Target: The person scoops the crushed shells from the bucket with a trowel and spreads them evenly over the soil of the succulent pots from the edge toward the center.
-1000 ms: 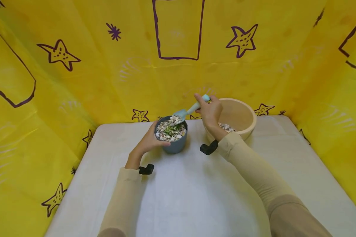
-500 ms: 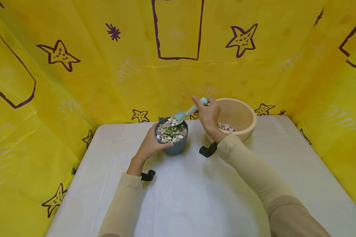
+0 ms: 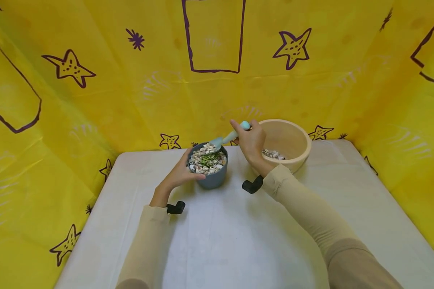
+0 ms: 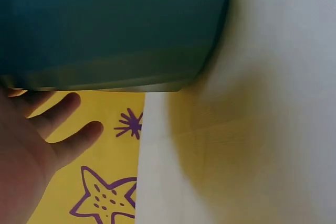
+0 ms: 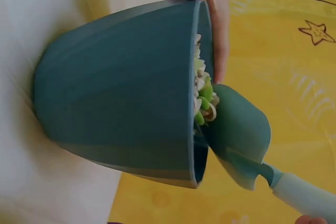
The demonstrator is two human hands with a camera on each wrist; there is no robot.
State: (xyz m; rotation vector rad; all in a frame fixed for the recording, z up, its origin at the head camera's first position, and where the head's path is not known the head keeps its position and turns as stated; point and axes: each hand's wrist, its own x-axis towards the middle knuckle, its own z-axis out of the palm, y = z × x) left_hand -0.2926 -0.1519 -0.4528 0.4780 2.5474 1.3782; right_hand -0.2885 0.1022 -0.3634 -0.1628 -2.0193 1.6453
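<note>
A blue-grey plant pot (image 3: pixel 213 180) stands on the white tabletop, filled with small pebbles around a green plant (image 3: pixel 210 160). My left hand (image 3: pixel 179 172) holds the pot at its left side near the rim, thumb across the front; in the left wrist view, some fingers (image 4: pixel 79 142) stand apart from the wall. Over the pot's back right rim, my right hand (image 3: pixel 252 142) grips a small light-blue trowel (image 3: pixel 231 136) by its handle. Pebbles lie on the trowel's blade. In the right wrist view, the blade (image 5: pixel 239 124) tilts down against the pebbles at the rim.
A round beige bowl (image 3: pixel 300 154) with some pebbles (image 3: pixel 273 154) in it stands to the right, partly behind my right hand. Yellow patterned sheets (image 3: pixel 217 96) hang at the back and both sides of the white table (image 3: pixel 217 241).
My right hand has moved slightly left and down, and the trowel's handle has dropped a little with it. The left hand stays at the pot.
</note>
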